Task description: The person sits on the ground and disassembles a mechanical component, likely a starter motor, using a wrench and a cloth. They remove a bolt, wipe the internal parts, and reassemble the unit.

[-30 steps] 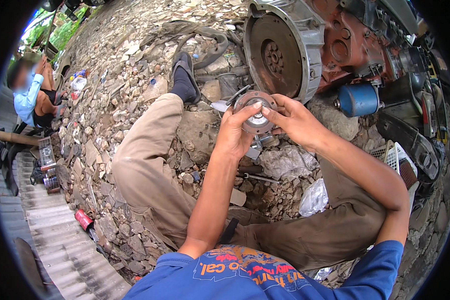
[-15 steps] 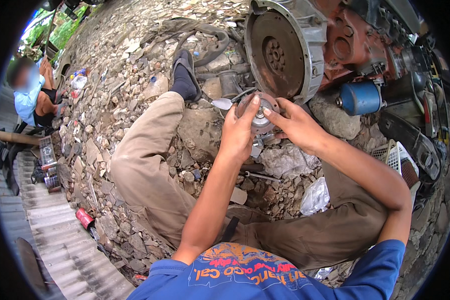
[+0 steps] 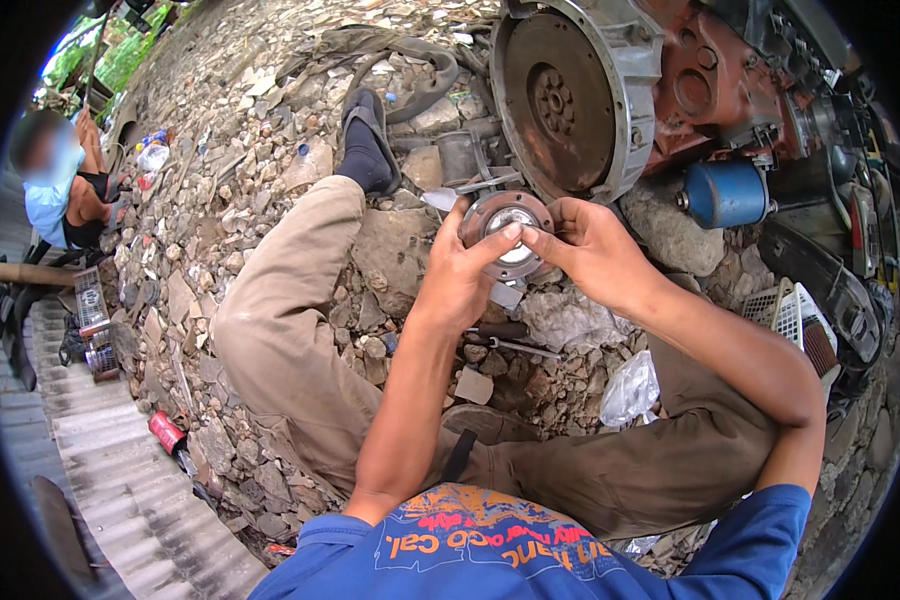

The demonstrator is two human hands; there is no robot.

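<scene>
Between my hands is a round, flanged metal part [image 3: 511,214], reddish-brown at the rim, with small holes around it and a bright silver centre. My left hand [image 3: 460,268] closes on its left side, thumb lying across the face. From the right, my right hand [image 3: 598,250] grips the opposite edge, its thumb tip meeting the left one at the centre. Most fingers are hidden behind the part. Below it, a silver wrench [image 3: 526,348] and a dark-handled tool [image 3: 500,328] lie on the stones.
A large brown flywheel [image 3: 530,110] in a grey housing stands ahead, joined to a reddish engine [image 3: 695,85]. Right of it is a blue cylinder [image 3: 722,195]. Clear plastic [image 3: 630,390] lies by my right leg. A person [image 3: 60,195] sits far left, beyond corrugated sheeting [image 3: 120,460].
The metal part has been turned over or tilted, so a smooth silver centre now shows instead of a raised hub. My left hand has dropped slightly and moved left.
</scene>
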